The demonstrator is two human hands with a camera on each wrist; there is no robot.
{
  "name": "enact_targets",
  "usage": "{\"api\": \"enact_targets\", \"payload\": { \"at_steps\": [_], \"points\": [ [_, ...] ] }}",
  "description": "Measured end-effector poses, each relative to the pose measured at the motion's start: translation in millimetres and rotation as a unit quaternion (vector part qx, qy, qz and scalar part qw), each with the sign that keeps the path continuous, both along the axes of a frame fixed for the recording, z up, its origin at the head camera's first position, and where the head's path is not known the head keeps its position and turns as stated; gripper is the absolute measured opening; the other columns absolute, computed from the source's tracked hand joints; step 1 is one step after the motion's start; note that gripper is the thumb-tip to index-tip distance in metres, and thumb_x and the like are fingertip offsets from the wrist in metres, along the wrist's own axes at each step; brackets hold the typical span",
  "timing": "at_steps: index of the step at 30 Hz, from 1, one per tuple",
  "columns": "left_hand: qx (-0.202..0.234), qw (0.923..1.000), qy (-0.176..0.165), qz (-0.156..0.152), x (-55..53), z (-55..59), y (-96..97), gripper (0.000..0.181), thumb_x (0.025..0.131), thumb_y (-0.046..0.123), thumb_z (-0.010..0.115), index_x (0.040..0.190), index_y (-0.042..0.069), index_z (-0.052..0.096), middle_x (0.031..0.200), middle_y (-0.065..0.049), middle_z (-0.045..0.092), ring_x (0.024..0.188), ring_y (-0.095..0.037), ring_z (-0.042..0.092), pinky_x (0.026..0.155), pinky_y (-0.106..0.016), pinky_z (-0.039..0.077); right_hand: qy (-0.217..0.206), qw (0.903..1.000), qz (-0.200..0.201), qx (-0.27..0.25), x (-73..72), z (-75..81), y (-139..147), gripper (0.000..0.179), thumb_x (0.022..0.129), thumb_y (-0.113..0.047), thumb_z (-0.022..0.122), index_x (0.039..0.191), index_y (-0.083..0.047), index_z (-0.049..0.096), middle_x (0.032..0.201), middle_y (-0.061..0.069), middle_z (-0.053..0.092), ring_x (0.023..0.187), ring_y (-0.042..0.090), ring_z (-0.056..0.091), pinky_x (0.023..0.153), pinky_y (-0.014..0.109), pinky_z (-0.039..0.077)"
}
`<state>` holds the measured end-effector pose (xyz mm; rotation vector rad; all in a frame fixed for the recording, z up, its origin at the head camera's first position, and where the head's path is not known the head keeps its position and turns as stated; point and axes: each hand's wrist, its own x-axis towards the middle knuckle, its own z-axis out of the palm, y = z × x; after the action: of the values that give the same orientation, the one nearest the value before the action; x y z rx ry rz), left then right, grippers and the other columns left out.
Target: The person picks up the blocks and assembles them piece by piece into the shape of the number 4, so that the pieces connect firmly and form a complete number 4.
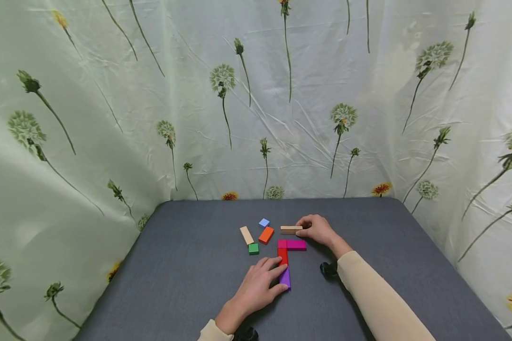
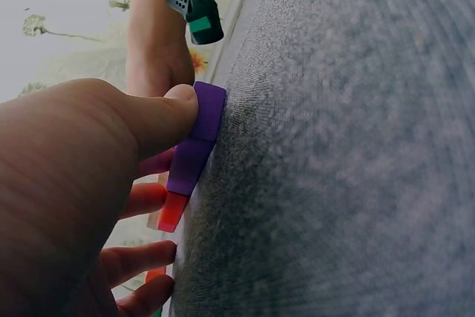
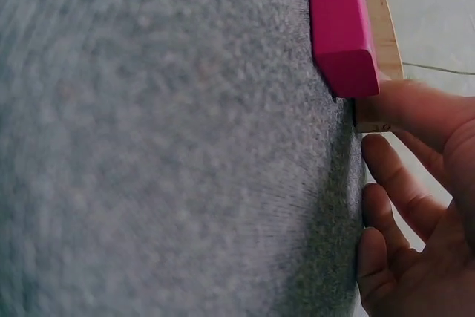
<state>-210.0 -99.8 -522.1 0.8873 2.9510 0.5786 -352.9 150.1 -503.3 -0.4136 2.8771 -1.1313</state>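
A row of blocks stands on the dark grey table: a purple block (image 1: 285, 278) nearest, a red block (image 1: 283, 255) beyond it, then a pink square piece (image 1: 282, 244) at the corner and a magenta block (image 1: 296, 245) running right. My left hand (image 1: 258, 286) rests over the row's left side with fingers spread, its thumb touching the purple block (image 2: 204, 113) and fingertips at the red one. Behind the magenta block (image 3: 343, 31), my right hand (image 1: 320, 230) pinches the right end of a plain wooden block (image 1: 289, 229), lying crosswise close to the tabletop.
To the left of the row lie an orange block (image 1: 266, 235), a blue block (image 1: 264, 222), a green block (image 1: 253, 249) and another plain wooden block (image 1: 246, 236). A flower-printed curtain (image 1: 187, 109) hangs behind the table (image 1: 175, 265). Dark wrist cameras (image 1: 328, 270) sit under the wrists.
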Motion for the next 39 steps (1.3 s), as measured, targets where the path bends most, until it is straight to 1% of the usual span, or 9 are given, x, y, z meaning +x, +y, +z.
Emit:
{"api": "enact_targets", "payload": {
  "at_steps": [3, 13, 17, 20, 26, 33, 35, 39],
  "points": [
    [-0.001, 1.0000, -0.001, 0.002, 0.1, -0.2, 0.1, 0.057, 0.095, 0.052, 0.064, 0.146, 0.030, 0.055, 0.151, 0.006, 0.046, 0.133, -0.022, 0.044, 0.098, -0.052, 0.043, -0.008, 1.0000, 0.000, -0.004, 1.0, 0.9, 0.1, 0.015, 0.085, -0.018, 0.082, 0.099, -0.014, 0.077, 0.093, 0.000, 0.067, 0.085, 0.017, 0.058, 0.080, 0.041, 0.048],
    [-0.005, 1.0000, -0.001, 0.004, -0.3, -0.6, 0.7, 0.057, 0.094, 0.054, 0.063, 0.146, 0.031, 0.055, 0.152, 0.006, 0.046, 0.134, -0.022, 0.043, 0.098, -0.051, 0.043, -0.027, 0.9996, -0.002, -0.011, 1.4, 0.8, 2.3, 0.012, 0.089, -0.019, 0.078, 0.100, -0.014, 0.077, 0.097, 0.001, 0.067, 0.088, 0.018, 0.059, 0.084, 0.043, 0.049],
    [-0.006, 1.0000, 0.002, 0.002, 0.1, -0.3, 0.2, 0.057, 0.095, 0.053, 0.063, 0.146, 0.031, 0.055, 0.152, 0.006, 0.046, 0.133, -0.022, 0.044, 0.098, -0.051, 0.044, -0.034, 0.9988, -0.018, -0.030, 3.3, 2.1, 3.6, 0.012, 0.090, -0.019, 0.077, 0.100, -0.012, 0.077, 0.097, 0.002, 0.069, 0.088, 0.019, 0.060, 0.084, 0.043, 0.049],
    [-0.006, 1.0000, 0.004, 0.000, -0.1, -0.3, -0.2, 0.056, 0.095, 0.053, 0.063, 0.146, 0.030, 0.055, 0.151, 0.006, 0.046, 0.133, -0.022, 0.044, 0.097, -0.050, 0.044, -0.032, 0.9983, -0.028, -0.039, 4.0, 2.6, 4.7, 0.012, 0.091, -0.018, 0.076, 0.100, -0.011, 0.076, 0.096, 0.002, 0.070, 0.087, 0.019, 0.060, 0.082, 0.042, 0.049],
    [-0.008, 0.9999, 0.010, -0.004, -0.9, -0.9, -1.2, 0.056, 0.096, 0.053, 0.062, 0.146, 0.030, 0.055, 0.152, 0.007, 0.046, 0.132, -0.021, 0.044, 0.096, -0.048, 0.044, -0.019, 0.9981, -0.032, -0.050, 4.3, 3.3, 5.9, 0.013, 0.092, -0.017, 0.075, 0.102, -0.010, 0.075, 0.095, 0.003, 0.070, 0.085, 0.018, 0.060, 0.076, 0.037, 0.050],
    [-0.005, 0.9999, 0.009, -0.006, -1.1, -1.6, -1.6, 0.057, 0.096, 0.053, 0.062, 0.147, 0.030, 0.054, 0.152, 0.007, 0.045, 0.133, -0.021, 0.043, 0.097, -0.048, 0.044, -0.012, 0.9953, -0.055, -0.080, 4.5, 3.9, 5.2, 0.015, 0.093, -0.017, 0.075, 0.105, -0.008, 0.074, 0.092, 0.005, 0.070, 0.076, 0.018, 0.060, 0.064, 0.032, 0.050],
    [-0.004, 0.9999, 0.008, -0.007, -1.0, -1.4, -1.4, 0.057, 0.096, 0.053, 0.062, 0.147, 0.030, 0.054, 0.152, 0.006, 0.045, 0.133, -0.021, 0.043, 0.098, -0.049, 0.043, -0.010, 0.9946, -0.058, -0.085, 4.7, 4.2, 4.4, 0.016, 0.093, -0.018, 0.074, 0.107, -0.009, 0.073, 0.093, 0.005, 0.071, 0.075, 0.017, 0.062, 0.063, 0.032, 0.051],
    [-0.001, 1.0000, 0.007, -0.005, -0.3, -0.5, -0.8, 0.057, 0.096, 0.053, 0.062, 0.147, 0.030, 0.055, 0.152, 0.007, 0.045, 0.133, -0.022, 0.043, 0.098, -0.050, 0.043, 0.004, 0.9931, -0.058, -0.102, 5.4, 6.2, 2.3, 0.017, 0.095, -0.019, 0.073, 0.109, -0.010, 0.073, 0.098, 0.006, 0.072, 0.079, 0.017, 0.065, 0.066, 0.032, 0.054]
  ]
}}
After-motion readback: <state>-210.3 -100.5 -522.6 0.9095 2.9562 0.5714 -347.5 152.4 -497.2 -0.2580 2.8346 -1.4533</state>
